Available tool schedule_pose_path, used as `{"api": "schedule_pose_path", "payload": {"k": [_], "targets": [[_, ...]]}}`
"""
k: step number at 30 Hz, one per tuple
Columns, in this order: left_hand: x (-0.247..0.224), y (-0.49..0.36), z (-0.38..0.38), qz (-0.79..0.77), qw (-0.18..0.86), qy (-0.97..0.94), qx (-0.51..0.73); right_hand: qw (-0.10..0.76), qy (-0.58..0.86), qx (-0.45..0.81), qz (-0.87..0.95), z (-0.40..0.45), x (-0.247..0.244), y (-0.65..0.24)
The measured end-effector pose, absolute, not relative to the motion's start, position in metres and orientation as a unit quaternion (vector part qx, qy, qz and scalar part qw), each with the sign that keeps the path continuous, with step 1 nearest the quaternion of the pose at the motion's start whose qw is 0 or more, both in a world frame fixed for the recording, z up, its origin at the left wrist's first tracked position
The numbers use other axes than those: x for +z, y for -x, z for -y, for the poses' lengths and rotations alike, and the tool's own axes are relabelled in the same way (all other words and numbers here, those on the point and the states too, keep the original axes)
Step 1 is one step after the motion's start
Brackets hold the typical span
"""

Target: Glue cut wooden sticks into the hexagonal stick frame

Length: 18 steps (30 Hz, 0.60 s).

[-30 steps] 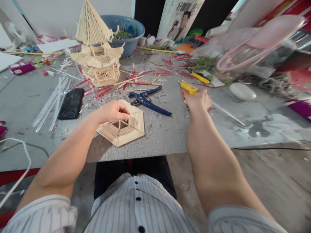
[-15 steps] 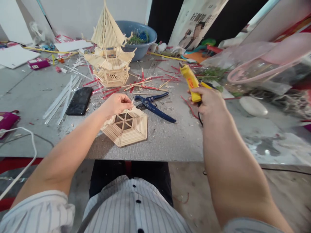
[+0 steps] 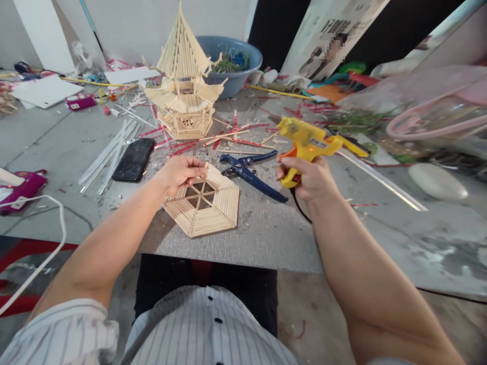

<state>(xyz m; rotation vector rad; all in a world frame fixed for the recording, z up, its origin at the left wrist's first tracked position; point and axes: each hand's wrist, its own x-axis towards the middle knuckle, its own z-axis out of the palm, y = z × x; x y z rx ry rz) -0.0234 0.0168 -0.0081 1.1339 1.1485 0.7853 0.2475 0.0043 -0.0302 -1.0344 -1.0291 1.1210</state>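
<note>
A yellow glue gun [image 3: 304, 144] is gripped in my right hand [image 3: 314, 177], its nozzle pointing left and a clear glue stick out of its back. My left hand [image 3: 180, 175] pinches a small pale wooden piece [image 3: 206, 166] over the upper left edge of a flat hexagonal panel of wooden sticks [image 3: 216, 213]. The panel lies on the grey table and has a spoked opening in its middle. Dark blue cutters [image 3: 253, 175] rest open just right of the panel. Behind it stands a pagoda model made of sticks [image 3: 184, 96].
A black phone [image 3: 134, 159] and clear glue sticks [image 3: 106, 154] lie at the left. Loose sticks and red strips surround the pagoda. A blue basin [image 3: 228, 81] stands behind. White stone-like object [image 3: 437, 181] at right; a purple device [image 3: 26, 191] far left.
The glue gun has turned from an end-on view to a side view, its nozzle now pointing left. The camera view has shifted slightly; my left hand stays at the panel's edge, still pinching the piece.
</note>
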Motion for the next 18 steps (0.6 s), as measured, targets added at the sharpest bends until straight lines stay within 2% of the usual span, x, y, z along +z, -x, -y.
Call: {"api": "schedule_pose_path", "payload": {"k": [9, 15, 18], "targets": [[-0.021, 0.026, -0.017, -0.456, 0.645, -0.451, 0.416, 0.477, 0.464, 0.442, 0.602, 0.01, -0.047, -0.221], [-0.022, 0.024, -0.014, -0.455, 0.653, -0.426, 0.43, 0.399, 0.464, 0.231, 0.757, 0.015, -0.055, -0.224], [-0.02, 0.02, -0.011, -0.465, 0.649, -0.418, 0.433, 0.369, 0.453, 0.169, 0.794, 0.018, -0.053, -0.225]]}}
